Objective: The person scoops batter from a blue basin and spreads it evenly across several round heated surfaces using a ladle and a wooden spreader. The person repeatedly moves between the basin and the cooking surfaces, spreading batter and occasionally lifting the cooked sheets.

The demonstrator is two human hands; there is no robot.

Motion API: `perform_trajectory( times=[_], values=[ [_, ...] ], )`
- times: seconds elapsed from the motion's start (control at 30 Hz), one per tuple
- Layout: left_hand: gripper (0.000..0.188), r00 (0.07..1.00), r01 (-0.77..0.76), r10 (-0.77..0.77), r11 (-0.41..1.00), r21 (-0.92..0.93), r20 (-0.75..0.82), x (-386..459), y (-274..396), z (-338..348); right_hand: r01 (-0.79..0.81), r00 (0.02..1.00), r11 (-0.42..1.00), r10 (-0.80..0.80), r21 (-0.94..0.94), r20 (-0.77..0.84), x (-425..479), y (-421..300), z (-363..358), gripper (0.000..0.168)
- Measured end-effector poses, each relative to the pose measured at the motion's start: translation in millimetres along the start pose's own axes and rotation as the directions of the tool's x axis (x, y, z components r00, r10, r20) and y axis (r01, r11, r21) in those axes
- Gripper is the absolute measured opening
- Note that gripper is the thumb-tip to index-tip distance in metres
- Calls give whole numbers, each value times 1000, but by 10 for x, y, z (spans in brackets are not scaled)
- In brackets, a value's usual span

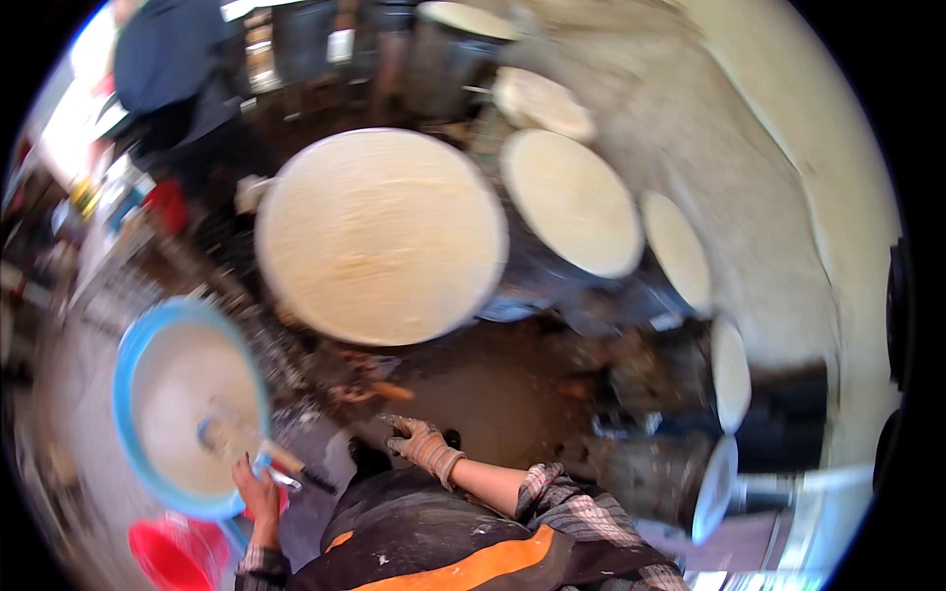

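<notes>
My left hand (259, 487) is bare and rests at the near rim of a light blue basin (127, 414) of cloudy, pale liquid. Blur hides whether its fingers grip a handle there or only touch it. Beside those fingers a wooden handle (287, 456) with a dark end lies across the rim. A blue-edged dipper (207, 434) sits partly sunk in the liquid. My right hand (423, 445), in a striped, soiled work glove, hangs before my apron (443, 547), fingers loosely spread and holding nothing. Beyond it stands a large round vessel (380, 236) with a pale cream surface.
Several more round vessels with pale tops curve along the right, among them a wide one (573, 203) and a tilted one (676, 251). A red bucket (177, 550) stands below the basin. A person in dark clothes (166, 59) is at the upper left. The floor (488, 406) looks wet.
</notes>
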State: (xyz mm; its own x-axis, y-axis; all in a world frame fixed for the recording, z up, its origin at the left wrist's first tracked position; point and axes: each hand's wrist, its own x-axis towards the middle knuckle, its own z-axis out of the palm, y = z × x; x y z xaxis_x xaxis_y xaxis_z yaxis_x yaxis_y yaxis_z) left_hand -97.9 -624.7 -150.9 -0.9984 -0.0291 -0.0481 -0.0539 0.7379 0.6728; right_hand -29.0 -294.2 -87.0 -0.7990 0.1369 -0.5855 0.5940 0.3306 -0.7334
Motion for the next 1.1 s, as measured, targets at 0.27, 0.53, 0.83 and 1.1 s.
perform_trajectory(
  times=[0.27, 0.53, 0.83, 1.1],
  values=[
    [70, 272, 961, -207, 14, -275, 940, 203, 1791, 1219, 32, 829, 915, 200, 402, -522, -1087, 1194, -638, 40],
    [32, 618, 754, 43, 249, -608, 785, 213, 1874, 1685, 20, 777, 521, 528, 853, -341, -1996, 1720, -1690, 34],
    [22, 655, 721, -389, 66, -690, 648, -835, 2071, 1612, 247, 702, 418, 546, 875, -458, -2692, 2906, -2564, 35],
    [26, 139, 206, 346, 906, -369, 928, -1688, 5236, 2618, 399, 579, 432, 566, 809, -587, -2896, 3417, -3044, 40]
  ],
)
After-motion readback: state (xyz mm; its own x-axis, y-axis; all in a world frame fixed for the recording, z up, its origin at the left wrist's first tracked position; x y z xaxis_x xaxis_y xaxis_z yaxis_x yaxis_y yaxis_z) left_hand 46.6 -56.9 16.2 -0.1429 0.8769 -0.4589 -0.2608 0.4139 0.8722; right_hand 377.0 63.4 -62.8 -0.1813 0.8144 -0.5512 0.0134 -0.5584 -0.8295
